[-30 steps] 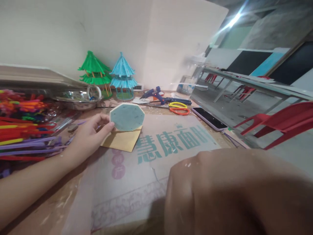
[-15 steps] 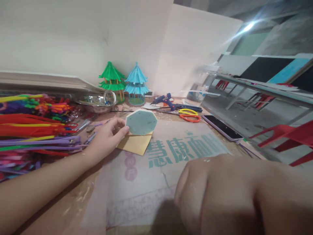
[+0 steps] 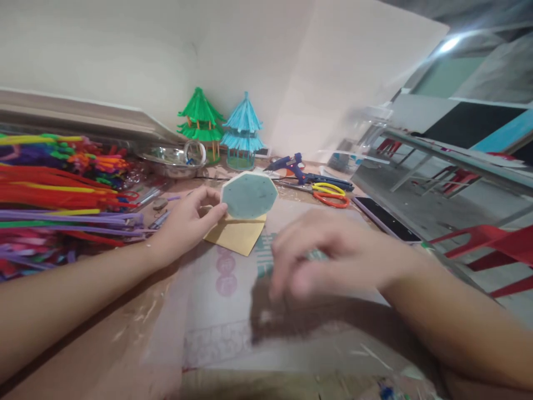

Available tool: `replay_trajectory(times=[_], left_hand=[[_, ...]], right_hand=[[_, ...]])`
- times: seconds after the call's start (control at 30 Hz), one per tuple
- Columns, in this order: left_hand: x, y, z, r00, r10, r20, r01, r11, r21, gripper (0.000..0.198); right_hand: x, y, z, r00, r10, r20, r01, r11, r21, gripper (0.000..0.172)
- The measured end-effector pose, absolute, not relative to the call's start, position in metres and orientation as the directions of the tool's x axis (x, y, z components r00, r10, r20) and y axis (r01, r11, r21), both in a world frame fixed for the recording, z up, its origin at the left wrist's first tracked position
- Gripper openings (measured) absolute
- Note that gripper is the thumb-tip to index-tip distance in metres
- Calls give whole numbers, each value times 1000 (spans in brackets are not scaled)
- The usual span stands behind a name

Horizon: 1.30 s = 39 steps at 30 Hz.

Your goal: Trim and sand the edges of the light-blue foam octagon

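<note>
On the left of the head view, my left hand (image 3: 195,222) is closed on the edge of an octagonal board (image 3: 249,194), thumb in front. The board has a grey-green face with small dark dots near its corners and a pale rim, and it is tilted up toward me. Under it is a yellow card (image 3: 237,236), lying on a printed translucent sheet (image 3: 216,328). My right hand (image 3: 325,255) hovers over the sheet, fingers bent and smeared by motion. Whether anything is between those fingers does not show.
Bundles of coloured pipe cleaners (image 3: 62,189) lie at left. Behind stand a metal bowl (image 3: 166,166), a green pagoda model (image 3: 200,125) and a blue pagoda model (image 3: 242,133). A glue gun (image 3: 291,165), scissors (image 3: 331,191) and a phone (image 3: 387,219) are toward the right.
My right hand has moved away from the camera, forward and left over the sheet. My left hand keeps its hold on the octagonal board. The whole view has shifted slightly.
</note>
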State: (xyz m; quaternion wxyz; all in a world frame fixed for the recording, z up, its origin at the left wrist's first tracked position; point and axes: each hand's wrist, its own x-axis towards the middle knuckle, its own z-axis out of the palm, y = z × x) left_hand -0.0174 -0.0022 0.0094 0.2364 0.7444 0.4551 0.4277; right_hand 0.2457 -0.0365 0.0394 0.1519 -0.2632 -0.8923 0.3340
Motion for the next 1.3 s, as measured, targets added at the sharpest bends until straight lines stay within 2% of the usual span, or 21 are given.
replay_trajectory(times=[0.07, 0.13, 0.23, 0.33, 0.43, 0.5, 0.6, 0.67, 0.77, 0.87, 1.07, 1.17, 1.3], left_hand=[[-16, -3, 10, 189, 884, 427, 429, -465, 774, 22], [-15, -4, 10, 169, 890, 424, 376, -456, 806, 21], [-14, -6, 10, 183, 894, 410, 314, -448, 837, 22], [-14, -7, 9, 212, 886, 413, 364, -464, 808, 21], [-15, -7, 9, 284, 864, 416, 503, -503, 703, 23], [-15, -6, 8, 359, 824, 439, 558, -566, 607, 25], [-16, -4, 7, 456, 743, 490, 597, -664, 450, 26], [-18, -1, 6, 444, 739, 507, 669, -650, 360, 28], [-22, 3, 3, 364, 804, 469, 809, -523, 269, 36], [-22, 2, 2, 403, 844, 354, 845, -492, 210, 36], [-10, -23, 10, 656, 699, 285, 687, -709, 158, 27], [-8, -26, 12, 687, 680, 256, 666, -730, 151, 25], [-9, -21, 11, 671, 694, 261, 689, -714, 123, 28]], right_hand=[[232, -21, 53, -818, 574, -31, 441, 592, -674, 45], [224, -4, 51, -742, 669, -51, 524, 530, -666, 45], [219, 12, 32, -593, 805, 9, 534, 402, -744, 36], [212, 11, 16, -455, 879, 142, 424, 354, -834, 37], [202, 1, 13, -349, 899, 265, 290, 373, -881, 36], [196, -4, 14, -308, 905, 295, 224, 370, -902, 36], [193, -6, 15, -226, 917, 330, 228, 379, -897, 35], [196, -4, 16, -116, 928, 353, 248, 372, -895, 28], [206, 2, 19, 7, 944, 328, 256, 316, -914, 20], [214, 6, 22, -13, 948, 317, 332, 303, -893, 17], [212, 4, 25, -182, 917, 355, 549, 395, -736, 17], [207, 3, 21, -224, 902, 369, 638, 422, -644, 17], [203, 6, 11, -224, 887, 404, 656, 444, -611, 24]])
